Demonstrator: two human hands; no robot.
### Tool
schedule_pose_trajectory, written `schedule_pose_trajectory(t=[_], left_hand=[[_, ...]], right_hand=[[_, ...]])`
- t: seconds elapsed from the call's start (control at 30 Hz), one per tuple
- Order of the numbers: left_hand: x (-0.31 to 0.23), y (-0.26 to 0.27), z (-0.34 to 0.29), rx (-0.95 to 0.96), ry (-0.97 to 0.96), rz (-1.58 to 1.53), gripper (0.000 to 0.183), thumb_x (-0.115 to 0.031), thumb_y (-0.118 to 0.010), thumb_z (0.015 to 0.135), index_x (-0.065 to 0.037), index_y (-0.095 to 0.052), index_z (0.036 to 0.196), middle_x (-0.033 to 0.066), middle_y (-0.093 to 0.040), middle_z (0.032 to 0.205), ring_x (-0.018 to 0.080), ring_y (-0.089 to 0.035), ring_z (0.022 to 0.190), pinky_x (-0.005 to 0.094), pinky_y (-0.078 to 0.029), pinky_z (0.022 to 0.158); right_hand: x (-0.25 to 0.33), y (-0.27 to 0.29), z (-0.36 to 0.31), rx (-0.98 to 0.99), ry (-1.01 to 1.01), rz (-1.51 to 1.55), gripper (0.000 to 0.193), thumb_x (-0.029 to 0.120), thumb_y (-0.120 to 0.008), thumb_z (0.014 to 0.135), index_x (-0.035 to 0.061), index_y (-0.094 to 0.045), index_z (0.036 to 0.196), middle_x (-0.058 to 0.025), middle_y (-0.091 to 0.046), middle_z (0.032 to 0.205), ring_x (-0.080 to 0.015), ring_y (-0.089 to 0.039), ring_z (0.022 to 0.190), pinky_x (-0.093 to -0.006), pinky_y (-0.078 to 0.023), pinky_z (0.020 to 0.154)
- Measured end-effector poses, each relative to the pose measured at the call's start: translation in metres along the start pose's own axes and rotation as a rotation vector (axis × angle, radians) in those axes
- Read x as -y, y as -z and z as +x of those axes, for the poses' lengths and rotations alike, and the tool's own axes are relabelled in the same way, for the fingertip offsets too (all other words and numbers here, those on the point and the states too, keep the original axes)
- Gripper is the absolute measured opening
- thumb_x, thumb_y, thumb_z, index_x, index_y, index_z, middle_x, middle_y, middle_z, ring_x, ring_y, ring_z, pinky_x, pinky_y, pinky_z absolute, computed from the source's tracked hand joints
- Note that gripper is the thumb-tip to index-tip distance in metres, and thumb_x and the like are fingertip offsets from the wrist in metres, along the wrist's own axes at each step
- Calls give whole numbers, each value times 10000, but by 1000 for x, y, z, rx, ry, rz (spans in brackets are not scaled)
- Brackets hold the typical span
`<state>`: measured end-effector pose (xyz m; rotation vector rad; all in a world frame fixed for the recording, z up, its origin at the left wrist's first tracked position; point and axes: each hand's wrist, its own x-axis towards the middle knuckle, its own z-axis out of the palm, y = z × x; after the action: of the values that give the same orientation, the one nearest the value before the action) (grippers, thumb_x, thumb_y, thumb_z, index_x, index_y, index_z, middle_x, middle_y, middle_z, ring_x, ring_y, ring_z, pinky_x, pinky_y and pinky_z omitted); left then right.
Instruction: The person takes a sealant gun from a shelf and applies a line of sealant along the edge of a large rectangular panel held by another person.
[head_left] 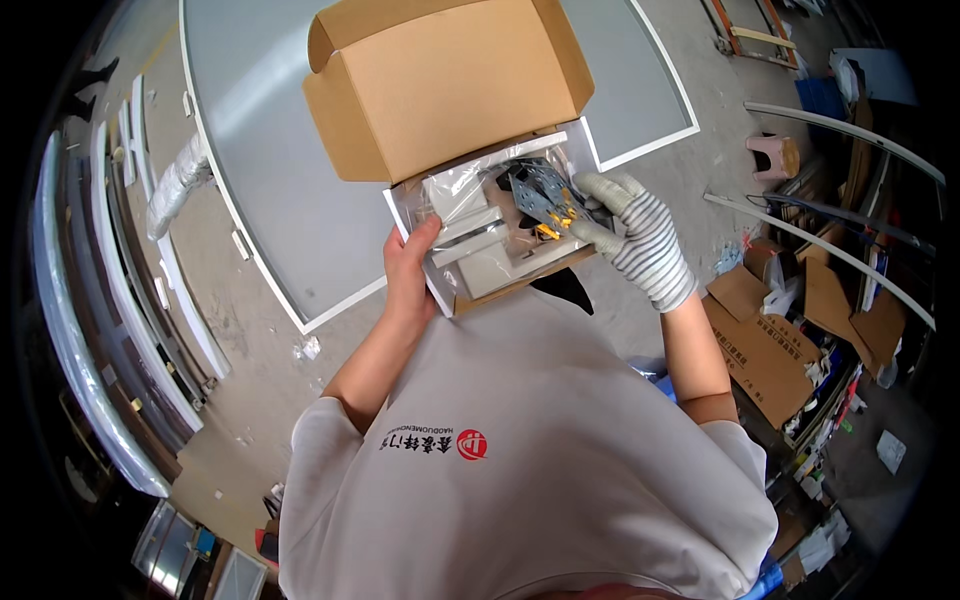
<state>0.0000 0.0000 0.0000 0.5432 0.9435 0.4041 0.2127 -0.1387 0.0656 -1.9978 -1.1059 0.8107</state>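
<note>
An open cardboard box [460, 85], its brown lid folded back, is held in front of my chest. My bare left hand [408, 265] grips the box's near left wall, thumb over the edge. My right hand [640, 235], in a white-and-grey striped glove, pinches dark grey metal hardware pieces [540, 190] at the right side of the box. Small yellow parts [548, 231] show on and under the metal. Inside, clear plastic wrap covers white packets [456, 195] on the left. The glove and the plastic hide part of the contents.
A large grey panel with a white frame [340, 312] lies beyond the box. Long wrapped profiles [70, 300] run along the left. On the right are flattened cartons [765, 355], a pink stool [772, 157], curved white bars [850, 130] and loose scrap.
</note>
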Motion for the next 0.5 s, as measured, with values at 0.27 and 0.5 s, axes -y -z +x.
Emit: schedule_pose_trajectory(t=[0.27,0.5], left_hand=[[20,-20,12,-180,-145,-116,359,-187,-609,822,13,-490,1096,109,-584,1003,182,-573,893,318,-475,775],[22,16,27,-299,-145,-140,358,-212,-632,810,14,-508,1059,104,-584,984,177,-569,878,316,-466,761]], right_hand=[[-11,-10,52,152,279,-502,266,265,-669,761,62,-570,903,-114,-604,856,-306,-597,738,-363,-488,631],[-26,0,102,222,-55,251,321,285,-663,802,30,-587,981,-68,-629,825,-182,-607,756,-289,-495,720]])
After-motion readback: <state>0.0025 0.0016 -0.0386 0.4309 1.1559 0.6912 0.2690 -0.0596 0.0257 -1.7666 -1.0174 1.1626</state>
